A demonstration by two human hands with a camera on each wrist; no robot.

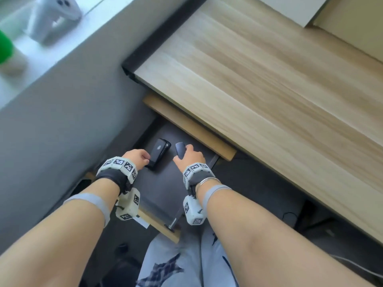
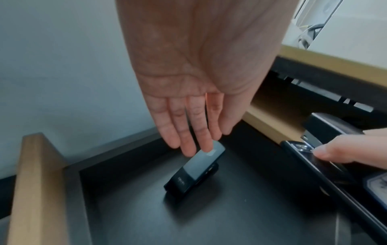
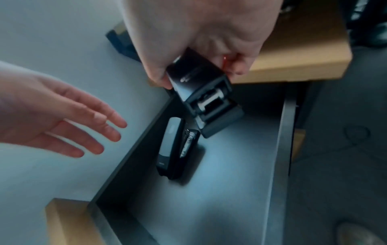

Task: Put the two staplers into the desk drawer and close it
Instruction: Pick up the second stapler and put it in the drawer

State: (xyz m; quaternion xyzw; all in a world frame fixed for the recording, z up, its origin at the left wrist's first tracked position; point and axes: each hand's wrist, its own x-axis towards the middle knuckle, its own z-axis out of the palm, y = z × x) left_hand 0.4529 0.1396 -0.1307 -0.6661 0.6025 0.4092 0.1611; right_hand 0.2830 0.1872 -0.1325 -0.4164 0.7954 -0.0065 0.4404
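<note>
The desk drawer [image 1: 163, 183] stands pulled out under the wooden desktop, its inside dark. One black stapler [image 1: 158, 153] lies on the drawer floor near the left wall; it also shows as the stapler [image 2: 196, 170] and the stapler [image 3: 176, 149]. My left hand [image 1: 145, 158] hovers beside it with fingers straight, holding nothing. My right hand [image 1: 186, 152] grips the second black stapler [image 1: 179, 149] just above the drawer floor, at the back right. In the right wrist view this stapler [image 3: 205, 92] is tilted, thumb on one side and fingers on the other.
The light wooden desktop [image 1: 259, 90] overhangs the drawer's back. A grey wall [image 1: 51, 121] runs close along the drawer's left side. The drawer's wooden front [image 1: 159, 224] with a metal handle [image 1: 174, 221] is just above my lap. A windowsill holds a white object [image 1: 53, 17].
</note>
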